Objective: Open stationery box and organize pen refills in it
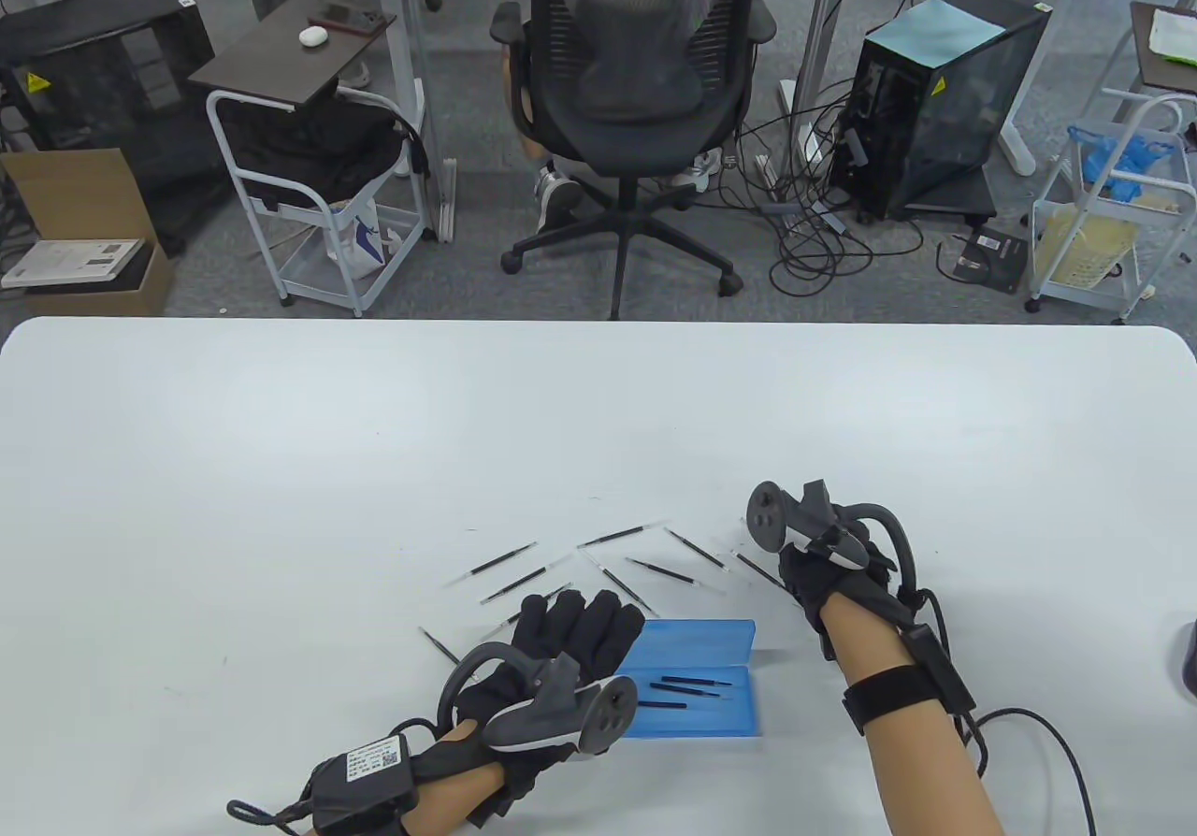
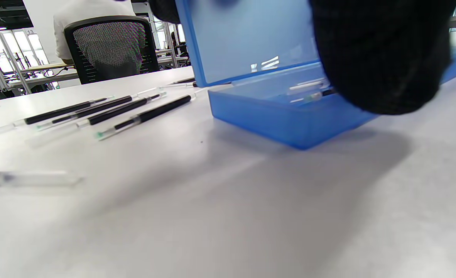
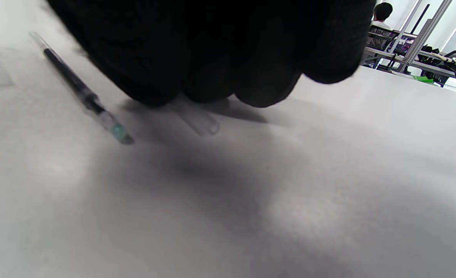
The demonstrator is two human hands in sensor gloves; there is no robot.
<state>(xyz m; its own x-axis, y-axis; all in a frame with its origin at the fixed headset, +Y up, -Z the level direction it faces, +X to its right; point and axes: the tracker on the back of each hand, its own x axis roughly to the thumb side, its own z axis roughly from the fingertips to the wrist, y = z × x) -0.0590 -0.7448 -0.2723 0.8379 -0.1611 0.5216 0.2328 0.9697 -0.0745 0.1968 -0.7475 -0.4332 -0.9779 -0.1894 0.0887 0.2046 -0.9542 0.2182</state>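
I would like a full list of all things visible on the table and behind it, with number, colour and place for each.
stationery box: one, blue, open, near table edge between the hands
pen refills in box: about three, black
loose pen refills: roughly ten, black with clear ends, scattered beyond the box
table: one, white
office chair: one, black mesh, behind table, a person seated
computer tower: one, black, floor at right
white carts: two, left and right
left hand: black glove, fingers on the box's left end
right hand: black glove, fingers down on a refill
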